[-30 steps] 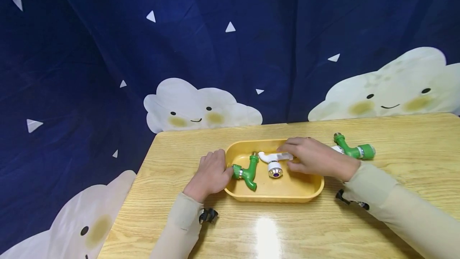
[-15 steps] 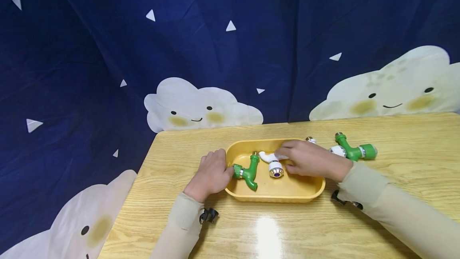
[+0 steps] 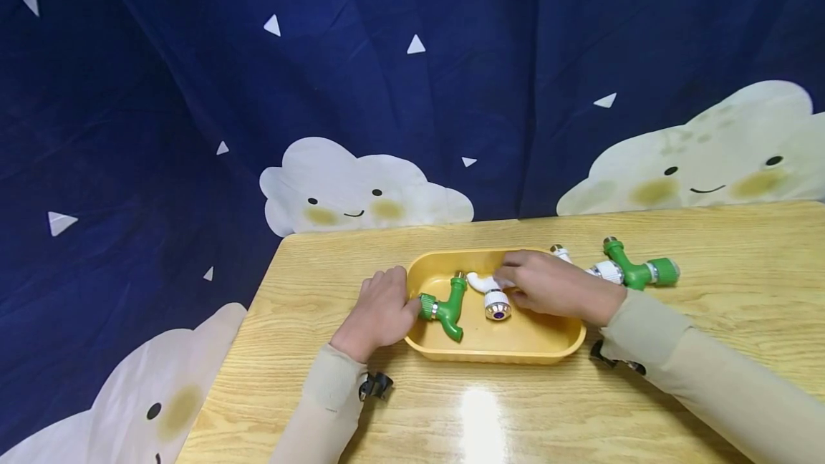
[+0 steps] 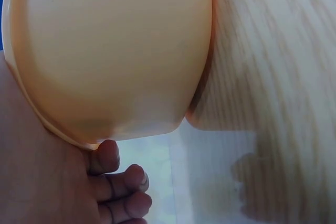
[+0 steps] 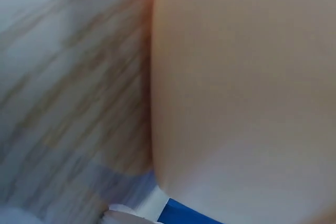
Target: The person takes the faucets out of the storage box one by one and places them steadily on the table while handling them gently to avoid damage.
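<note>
A yellow plastic tray [image 3: 490,357] stands on the wooden table. Inside it lie a green tap [image 3: 450,306] on the left and a white tap [image 3: 497,303] with a chrome-ended knob near the middle. My left hand [image 3: 380,310] grips the tray's left rim, thumb close to the green tap's knob; the left wrist view has its curled fingers [image 4: 126,184] below the rim. Reaching over the right side, my right hand [image 3: 557,288] holds the white tap by the end away from its spout, covering that end. In the right wrist view, the tray wall [image 5: 241,77] hides the fingers.
Right of the tray, another green tap [image 3: 634,275] lies on the table [image 3: 728,271]. Beside it is a white tap [image 3: 607,272], partly hidden behind my right hand. A dark blue curtain [image 3: 387,92] with printed clouds hangs behind the table's back edge.
My right hand has moved slightly left and lower, covering more of the white tap's end. More of the white tap outside the tray now shows. My left hand keeps its place on the rim.
</note>
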A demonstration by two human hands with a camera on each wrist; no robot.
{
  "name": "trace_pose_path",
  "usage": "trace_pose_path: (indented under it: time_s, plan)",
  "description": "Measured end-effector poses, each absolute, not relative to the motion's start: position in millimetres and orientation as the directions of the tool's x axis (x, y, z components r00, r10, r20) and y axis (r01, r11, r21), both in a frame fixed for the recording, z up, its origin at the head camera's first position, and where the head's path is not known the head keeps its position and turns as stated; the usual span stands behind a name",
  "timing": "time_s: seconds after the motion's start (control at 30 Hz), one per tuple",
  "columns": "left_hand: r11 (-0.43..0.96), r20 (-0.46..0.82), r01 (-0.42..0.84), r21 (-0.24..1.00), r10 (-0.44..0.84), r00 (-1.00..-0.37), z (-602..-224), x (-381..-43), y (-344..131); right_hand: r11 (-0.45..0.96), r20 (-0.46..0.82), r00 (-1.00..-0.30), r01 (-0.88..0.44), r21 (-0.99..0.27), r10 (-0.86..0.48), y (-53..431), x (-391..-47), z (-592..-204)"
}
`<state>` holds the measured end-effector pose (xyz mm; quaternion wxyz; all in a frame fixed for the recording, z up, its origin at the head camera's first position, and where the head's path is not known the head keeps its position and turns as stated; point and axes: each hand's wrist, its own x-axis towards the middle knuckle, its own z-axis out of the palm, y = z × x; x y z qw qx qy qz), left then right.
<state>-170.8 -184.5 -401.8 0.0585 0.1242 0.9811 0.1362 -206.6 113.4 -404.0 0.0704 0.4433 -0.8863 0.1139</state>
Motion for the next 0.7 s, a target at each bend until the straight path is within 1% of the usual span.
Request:
trace_pose_path:
  time_s: [0.27,0.53,0.7]
  plan:
    - [0.932,-0.082,0.225,0.284,0.257,-0.963,-401.9,-170.9,-184.0,0.594,0.211,-0.614,-0.790,-0.155,-0.761,113.6,-207.0,-406.8]
    - [0.926,-0.076,0.226,0.301,0.260,-0.963,-402.3,-170.4,-184.4,0.589,0.215,-0.608,-0.794,-0.149,-0.764,113.6,-207.4,-407.7]
    - [0.928,-0.077,0.225,0.298,0.259,-0.963,-402.7,-170.9,-184.4,0.591,0.187,-0.615,-0.789,-0.168,-0.766,113.9,-207.0,-406.4]
